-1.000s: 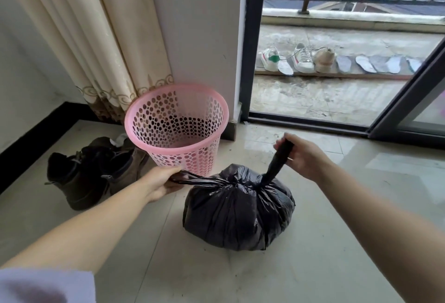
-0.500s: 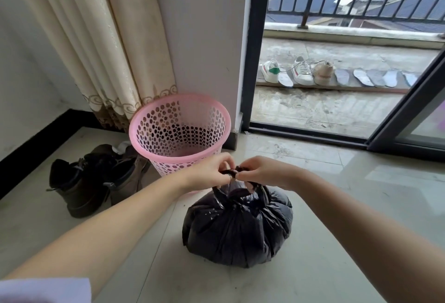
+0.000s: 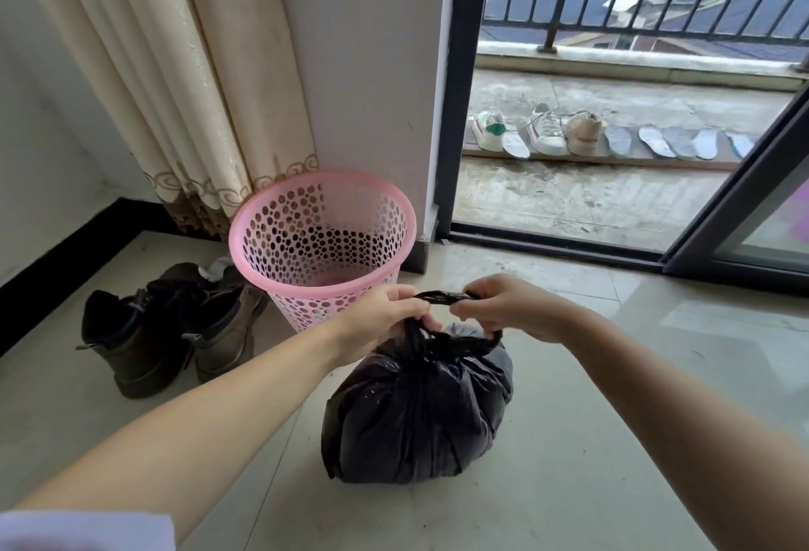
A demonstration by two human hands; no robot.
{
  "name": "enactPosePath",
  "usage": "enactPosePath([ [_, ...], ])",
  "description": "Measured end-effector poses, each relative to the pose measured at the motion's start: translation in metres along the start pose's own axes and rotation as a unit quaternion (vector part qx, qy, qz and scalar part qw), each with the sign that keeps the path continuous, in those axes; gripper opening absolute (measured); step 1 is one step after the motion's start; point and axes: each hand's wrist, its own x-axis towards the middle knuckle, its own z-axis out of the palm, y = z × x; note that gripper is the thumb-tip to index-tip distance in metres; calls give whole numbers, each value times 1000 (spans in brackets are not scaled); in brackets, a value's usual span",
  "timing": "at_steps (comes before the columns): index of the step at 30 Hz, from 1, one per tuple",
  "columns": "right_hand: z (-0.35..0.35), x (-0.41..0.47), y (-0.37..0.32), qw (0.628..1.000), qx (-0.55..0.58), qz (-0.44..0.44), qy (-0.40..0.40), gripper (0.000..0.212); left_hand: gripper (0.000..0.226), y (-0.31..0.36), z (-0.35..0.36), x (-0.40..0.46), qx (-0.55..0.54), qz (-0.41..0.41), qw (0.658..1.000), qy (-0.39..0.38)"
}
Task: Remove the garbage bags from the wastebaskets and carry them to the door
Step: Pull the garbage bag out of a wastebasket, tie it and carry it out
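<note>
A full black garbage bag [image 3: 416,410] sits on the tiled floor in front of me. My left hand [image 3: 385,316] and my right hand [image 3: 503,309] both grip the twisted black ends of the bag just above its gathered neck, with a short strand stretched between them. Behind the bag stands a pink perforated wastebasket [image 3: 321,244], upright and with no bag inside it.
Dark boots [image 3: 144,331] lie on the floor left of the basket. A cream curtain [image 3: 175,82] hangs behind. An open sliding door [image 3: 569,239] at the right leads to a balcony with sneakers [image 3: 543,130] and insoles in a row.
My hands came together from wide apart, bringing the bag's two pulled-out ends to the middle above the neck. They now sit slightly apart with a strand between them.
</note>
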Motion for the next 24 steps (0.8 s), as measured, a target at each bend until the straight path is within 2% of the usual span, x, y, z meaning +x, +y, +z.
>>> enactPosePath([
  [4, 12, 12, 33, 994, -89, 17, 56, 30, 27, -19, 4, 11, -46, -27, 999, 4],
  [6, 19, 19, 41, 986, -148, 11, 72, 31, 23, -29, 2, 17, 35, -42, 998, 11],
  [9, 31, 27, 54, 976, -209, -6, 64, 31, 21, -44, -1, 25, 209, -55, 976, 8],
  [12, 37, 34, 65, 967, -245, -14, 64, 28, 29, -56, -5, 33, 245, -65, 967, 14],
  [15, 39, 44, 77, 964, -257, -13, 70, 25, 39, -68, -9, 44, 249, -70, 965, 36],
  [24, 57, 68, 126, 963, -264, 23, 49, 28, 43, -123, -13, 68, 307, -121, 941, 71],
])
